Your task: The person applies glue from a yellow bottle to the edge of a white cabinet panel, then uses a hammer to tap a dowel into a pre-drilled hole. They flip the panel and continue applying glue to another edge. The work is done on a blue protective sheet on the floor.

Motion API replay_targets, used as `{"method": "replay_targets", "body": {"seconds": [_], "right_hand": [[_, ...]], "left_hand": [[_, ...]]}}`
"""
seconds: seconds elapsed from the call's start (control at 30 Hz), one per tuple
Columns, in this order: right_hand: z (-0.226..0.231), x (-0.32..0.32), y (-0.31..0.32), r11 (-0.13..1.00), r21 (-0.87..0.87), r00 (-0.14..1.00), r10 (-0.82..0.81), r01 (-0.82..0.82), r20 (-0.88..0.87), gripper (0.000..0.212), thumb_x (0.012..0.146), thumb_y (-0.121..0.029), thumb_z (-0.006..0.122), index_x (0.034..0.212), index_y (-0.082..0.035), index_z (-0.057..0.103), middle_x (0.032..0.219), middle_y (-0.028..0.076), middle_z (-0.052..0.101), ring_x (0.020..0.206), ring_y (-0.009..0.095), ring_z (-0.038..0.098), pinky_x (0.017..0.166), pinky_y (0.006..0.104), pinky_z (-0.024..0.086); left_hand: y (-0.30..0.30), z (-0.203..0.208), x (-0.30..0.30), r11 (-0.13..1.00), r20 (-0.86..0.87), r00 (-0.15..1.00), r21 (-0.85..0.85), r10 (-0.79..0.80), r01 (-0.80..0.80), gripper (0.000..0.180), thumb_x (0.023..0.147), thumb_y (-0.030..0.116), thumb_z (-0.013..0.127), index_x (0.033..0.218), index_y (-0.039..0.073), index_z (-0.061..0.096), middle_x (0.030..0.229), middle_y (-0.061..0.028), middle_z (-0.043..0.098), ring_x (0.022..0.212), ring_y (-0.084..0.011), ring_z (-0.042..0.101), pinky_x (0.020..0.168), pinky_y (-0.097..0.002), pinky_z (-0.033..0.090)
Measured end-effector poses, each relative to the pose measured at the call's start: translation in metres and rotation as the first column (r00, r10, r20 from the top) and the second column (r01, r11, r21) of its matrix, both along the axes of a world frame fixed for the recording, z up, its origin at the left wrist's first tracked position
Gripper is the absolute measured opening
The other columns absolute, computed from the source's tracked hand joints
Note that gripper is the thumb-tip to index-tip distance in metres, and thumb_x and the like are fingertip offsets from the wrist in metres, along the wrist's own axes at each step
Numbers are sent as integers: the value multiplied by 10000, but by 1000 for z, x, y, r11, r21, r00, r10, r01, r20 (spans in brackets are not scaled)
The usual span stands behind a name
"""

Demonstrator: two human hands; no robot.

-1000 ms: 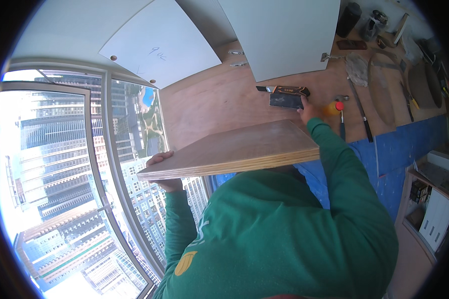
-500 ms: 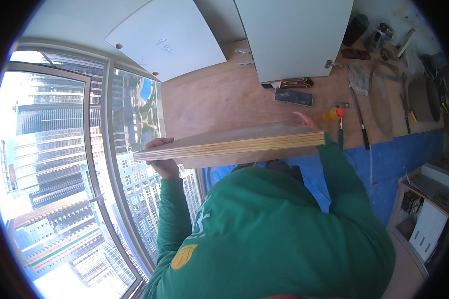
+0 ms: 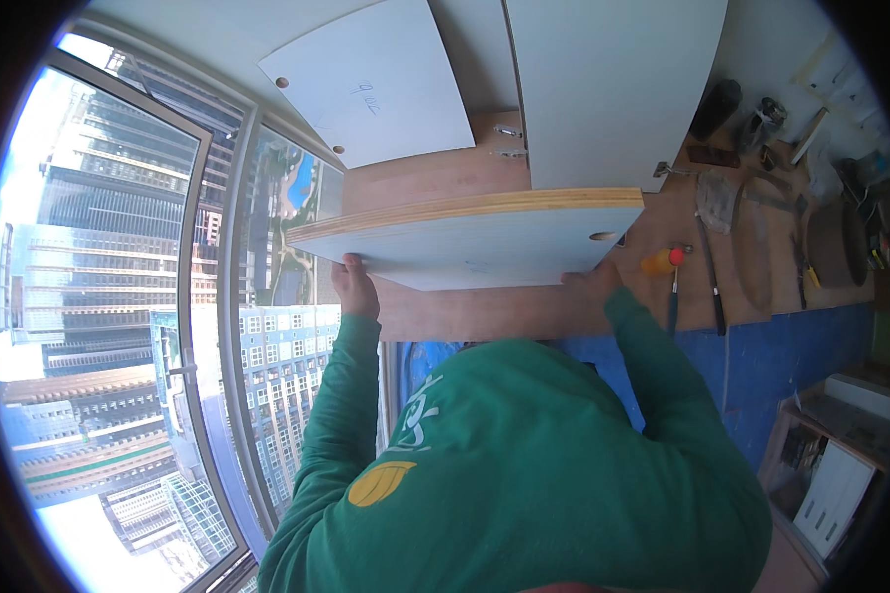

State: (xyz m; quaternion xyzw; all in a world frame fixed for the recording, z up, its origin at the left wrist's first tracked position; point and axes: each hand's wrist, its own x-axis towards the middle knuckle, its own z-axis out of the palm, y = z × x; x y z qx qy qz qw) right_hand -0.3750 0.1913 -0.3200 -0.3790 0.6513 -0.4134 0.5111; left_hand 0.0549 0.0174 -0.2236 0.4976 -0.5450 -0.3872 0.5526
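Between my two hands is a thick white-faced plywood board (image 3: 465, 247), tilted so that its white face is toward me. Its layered raw edge (image 3: 465, 209) runs along the far side, and a round hole (image 3: 603, 236) is cut near its right end. My left hand (image 3: 354, 287) grips the board's near left part, thumb on the white face and other fingers hidden behind it. At the near right corner, my right hand (image 3: 593, 281) holds the board from below, its fingers partly hidden. Under the board lies a wooden worktop (image 3: 455, 314).
Two white panels, one with round holes (image 3: 371, 89) and one with a hinge (image 3: 613, 89), stand at the back. A hammer (image 3: 673, 287), a yellow-and-red bottle (image 3: 660, 261) and a long dark tool (image 3: 712, 277) lie on the right. A large window (image 3: 208, 326) borders the left.
The board has moved away from me and turned over its long side: its raw edge now lies far and its white face shows. Both hands have shifted to its near side.
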Motion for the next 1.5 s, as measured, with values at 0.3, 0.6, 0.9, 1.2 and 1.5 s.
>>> {"method": "replay_targets", "body": {"seconds": [0.3,0.6,0.9,1.2,1.5], "right_hand": [[145,-3,-30,999,-24,998,30,-31,-51,497,831,-274,917,1164,20,695,993,64,747,835,104,661,710,279,558],[153,29,-46,984,-161,995,-89,79,-54,600,803,-370,909,1180,33,675,1075,187,759,961,260,738,898,368,559],[139,74,-37,987,163,984,30,-1,-174,567,855,-418,850,1147,43,692,953,176,755,904,266,735,838,379,559],[81,140,-33,957,207,924,-116,202,-365,717,968,-487,684,1408,68,574,1100,202,747,1039,302,724,946,404,545],[15,193,57,869,311,893,-265,384,-363,491,990,-377,708,1236,46,680,999,165,742,884,233,697,818,354,541]], "left_hand": [[-29,118,-23,962,-20,976,171,218,-211,826,1008,714,538,1269,-63,634,983,-52,662,848,-141,608,740,-309,513],[-40,104,9,926,95,975,306,200,-220,900,984,756,529,1256,-91,661,1029,-98,701,907,-190,674,785,-334,546],[-47,15,73,835,141,988,535,57,-125,885,1006,721,522,1323,-97,636,1122,-111,722,1008,-239,692,873,-357,554],[-71,-68,132,700,-109,991,703,-73,129,748,1044,569,593,1349,-114,591,1199,-139,701,1010,-255,705,870,-381,582],[-29,-117,155,614,-191,960,739,-205,278,581,1063,457,607,1336,-56,587,1195,-120,674,1004,-228,685,860,-380,575]]}}
